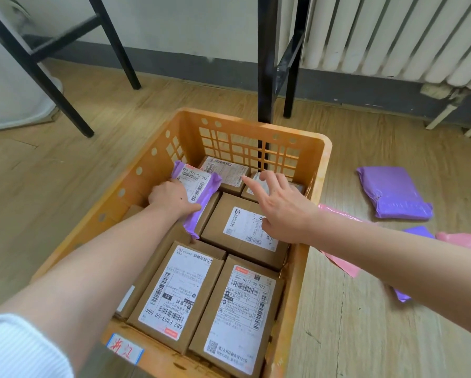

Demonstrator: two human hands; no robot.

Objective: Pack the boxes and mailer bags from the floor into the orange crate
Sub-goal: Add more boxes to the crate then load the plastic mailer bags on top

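An orange crate (321, 148) stands on the wood floor and holds several cardboard boxes (180, 293) with white shipping labels. My left hand (171, 199) grips a purple mailer bag (199, 192) inside the crate's far left part, above the boxes. Over the boxes at the crate's far right my right hand (280, 204) hovers with fingers spread and holds nothing. To the right of the crate, another purple mailer bag (392, 192) lies on the floor, with pink mailer bags (338, 214) closer to the crate, partly hidden by my right arm.
Black metal table legs (265, 58) stand right behind the crate, more legs (51, 85) at the left. A white radiator (392, 34) hangs on the back wall. A small purple bag piece (402, 296) shows under my right arm.
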